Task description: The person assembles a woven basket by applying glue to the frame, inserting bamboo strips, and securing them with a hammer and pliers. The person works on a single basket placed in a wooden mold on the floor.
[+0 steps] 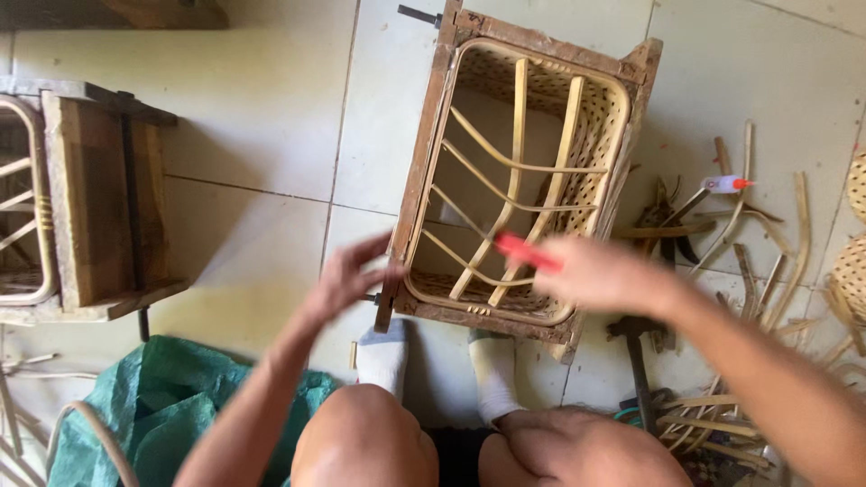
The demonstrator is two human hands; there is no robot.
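Both hands work at a half-woven basket [519, 171] in its wooden frame [424, 162] on the floor: right hand [600, 273] grips a red tool [526, 252], left hand [347, 280] hovers open, bottom slats unwoven.

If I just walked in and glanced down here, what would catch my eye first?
Probably the woven cane basket clamped in a wooden frame on the tiled floor, top centre, with curved ribs across its open face. Just below, the right hand holds a red tool against it, while the blurred left hand reaches for the frame's near corner. Cane strips lie scattered on the right.
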